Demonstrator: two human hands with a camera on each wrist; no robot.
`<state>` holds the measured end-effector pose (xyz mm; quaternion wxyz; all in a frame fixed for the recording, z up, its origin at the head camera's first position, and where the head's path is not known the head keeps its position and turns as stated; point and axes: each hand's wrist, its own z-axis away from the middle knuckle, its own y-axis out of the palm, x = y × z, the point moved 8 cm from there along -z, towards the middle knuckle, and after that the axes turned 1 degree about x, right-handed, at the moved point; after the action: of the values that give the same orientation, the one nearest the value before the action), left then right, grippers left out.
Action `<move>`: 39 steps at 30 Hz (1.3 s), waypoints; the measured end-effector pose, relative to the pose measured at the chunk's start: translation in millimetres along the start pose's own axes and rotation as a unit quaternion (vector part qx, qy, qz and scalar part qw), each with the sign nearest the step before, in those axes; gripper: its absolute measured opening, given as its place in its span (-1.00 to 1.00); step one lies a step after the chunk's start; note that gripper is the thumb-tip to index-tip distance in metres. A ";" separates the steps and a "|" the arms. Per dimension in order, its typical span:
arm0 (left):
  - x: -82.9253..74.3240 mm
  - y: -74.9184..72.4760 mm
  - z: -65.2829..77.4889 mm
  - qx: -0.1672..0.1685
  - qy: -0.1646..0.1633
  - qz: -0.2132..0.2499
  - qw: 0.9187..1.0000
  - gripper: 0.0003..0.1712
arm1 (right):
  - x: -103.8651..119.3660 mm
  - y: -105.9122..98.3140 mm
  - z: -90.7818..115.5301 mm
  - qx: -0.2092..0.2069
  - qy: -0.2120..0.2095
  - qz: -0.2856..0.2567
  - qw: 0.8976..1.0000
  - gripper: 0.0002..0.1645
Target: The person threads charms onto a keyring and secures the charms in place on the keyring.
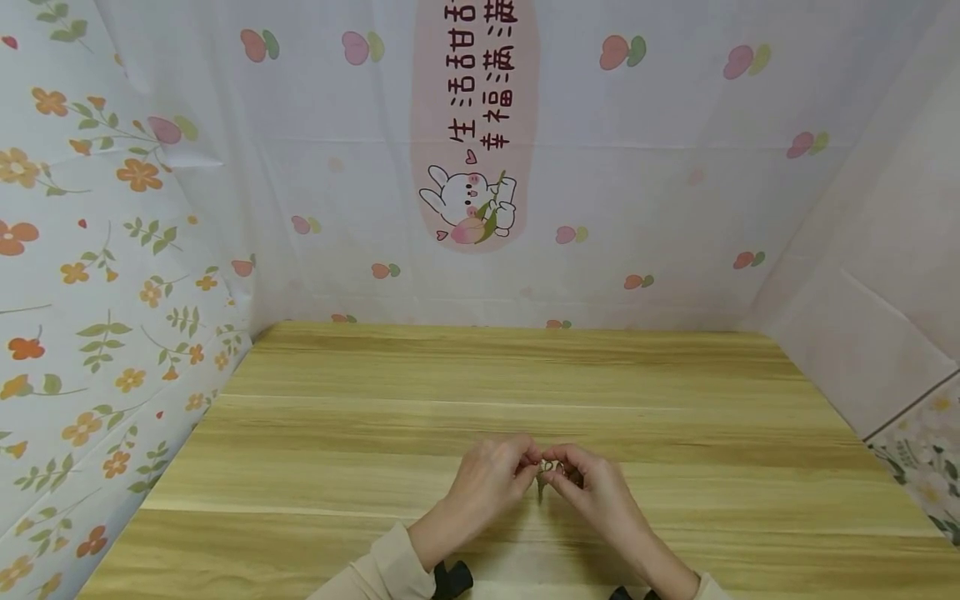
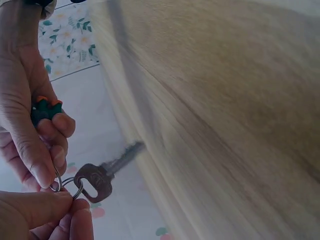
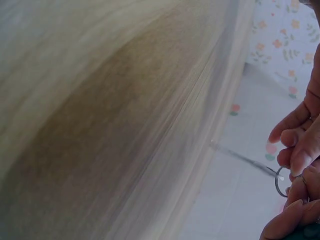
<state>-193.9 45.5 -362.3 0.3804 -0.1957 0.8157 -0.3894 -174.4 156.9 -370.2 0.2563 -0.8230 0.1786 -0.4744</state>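
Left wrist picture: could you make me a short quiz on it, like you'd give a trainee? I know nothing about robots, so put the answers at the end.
1. What hangs from the metal ring that the left hand pinches?
2. True or false: the green trinket is in the left hand.
3. The tabletop looks: a) checked, b) wood-grained, c) solid black.

Answers:
1. A key.
2. False; the right hand holds it.
3. b

The left hand (image 3: 306, 132) and right hand (image 3: 291, 216) meet at a metal ring (image 3: 276, 186), from which what seems a key (image 3: 254, 163) juts.
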 end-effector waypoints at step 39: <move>4.4 1.8 0.3 0.050 -0.058 0.091 0.993 -0.96 | -0.3 -7.6 2.6 -0.042 0.004 0.005 0.999 -0.85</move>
<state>-196.6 43.8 -365.8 0.4707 -0.1235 0.7859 -0.3815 -171.9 163.9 -366.9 0.2235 -0.8299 0.2035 -0.4690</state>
